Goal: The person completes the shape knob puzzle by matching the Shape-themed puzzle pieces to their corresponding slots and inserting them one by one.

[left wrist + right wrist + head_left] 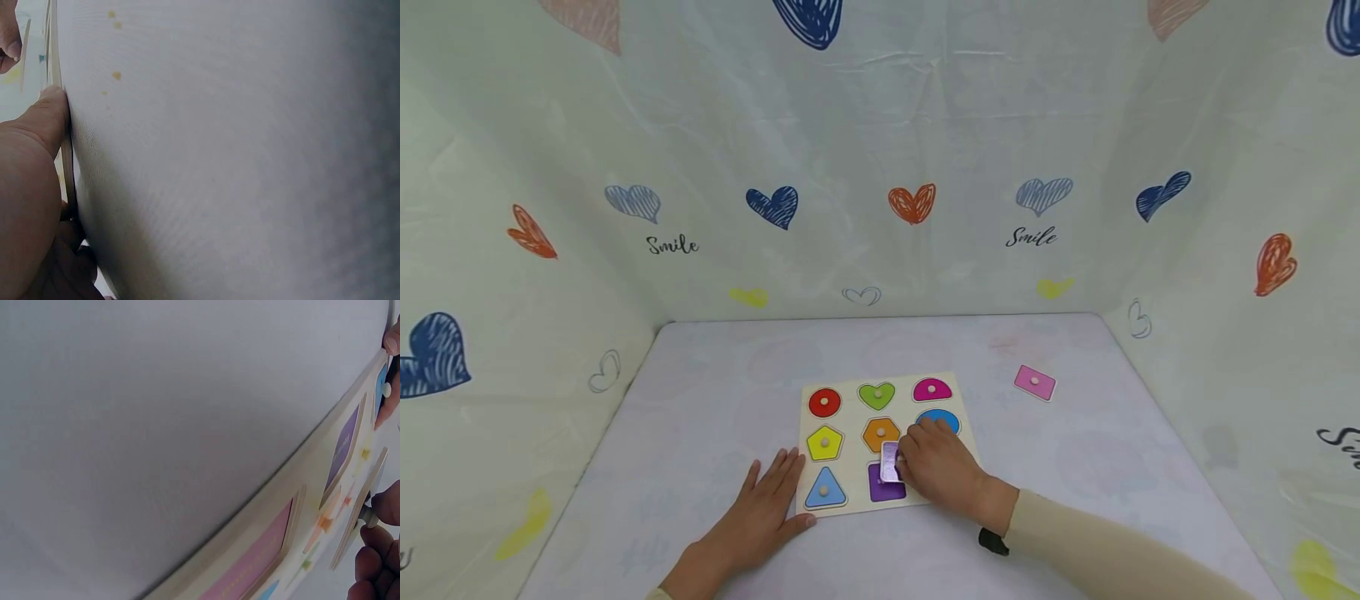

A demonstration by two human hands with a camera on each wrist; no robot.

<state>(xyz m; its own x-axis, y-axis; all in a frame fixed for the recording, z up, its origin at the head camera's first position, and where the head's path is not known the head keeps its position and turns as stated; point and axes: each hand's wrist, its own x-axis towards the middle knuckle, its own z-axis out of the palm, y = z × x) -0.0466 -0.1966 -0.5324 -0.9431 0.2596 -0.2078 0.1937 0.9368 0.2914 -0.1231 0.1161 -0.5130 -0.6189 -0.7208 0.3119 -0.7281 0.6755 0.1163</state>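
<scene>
A cream knob puzzle board (pixel 857 473) lies on the table, with shape pieces in most of its recesses. My right hand (pixel 943 467) pinches the small knob of a square puzzle piece (pixel 889 461). That piece is tilted above the purple square recess (pixel 887 492), and in the right wrist view its wooden edge (pixel 356 515) shows clear of the board. My left hand (pixel 756 512) rests with straight fingers at the board's left edge, its thumb by the near corner. The right wrist view also shows a pink rectangular recess (pixel 253 565), hidden by my right hand in the head view.
A pink rectangular knob piece (pixel 1034 382) lies on the table to the right, apart from the board. Seated pieces include a red circle (pixel 824 402), a yellow pentagon (pixel 824 443) and a blue triangle (pixel 825 489). A heart-patterned curtain (pixel 850 250) hangs around the table.
</scene>
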